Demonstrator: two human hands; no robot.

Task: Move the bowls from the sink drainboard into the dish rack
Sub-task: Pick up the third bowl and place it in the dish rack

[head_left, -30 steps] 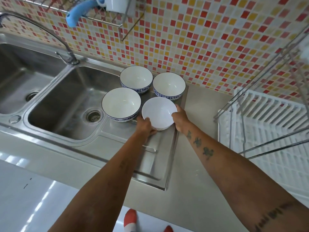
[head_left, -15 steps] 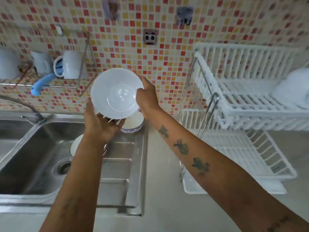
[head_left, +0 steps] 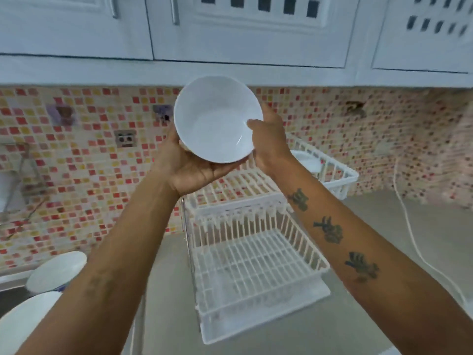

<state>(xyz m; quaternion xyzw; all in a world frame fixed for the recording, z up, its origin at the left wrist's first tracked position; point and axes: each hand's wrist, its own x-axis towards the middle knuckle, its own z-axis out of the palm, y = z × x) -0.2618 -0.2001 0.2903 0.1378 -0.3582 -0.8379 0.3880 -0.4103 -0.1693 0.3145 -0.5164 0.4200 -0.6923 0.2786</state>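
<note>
I hold a plain white bowl [head_left: 217,119] high in the air with both hands, its opening tilted toward me. My left hand [head_left: 189,165] cups it from below and my right hand [head_left: 268,139] grips its right rim, thumb inside. The bowl hangs above the upper tier of the white two-tier dish rack [head_left: 256,267], which stands on the counter under my hands. A white dish [head_left: 305,162] sits in the upper tier's far end. Two more white bowls [head_left: 55,271] [head_left: 23,321] show at the lower left edge, partly hidden by my left forearm.
White wall cabinets [head_left: 230,29] hang just above the bowl. A red and yellow mosaic wall [head_left: 89,162] runs behind the rack. A white cable [head_left: 414,242] trails across the grey counter [head_left: 371,324] to the right of the rack.
Both hands have lifted the white bowl from the drainboard and carried it up and right, over the dish rack. My view has swung right and upward, away from the sink.
</note>
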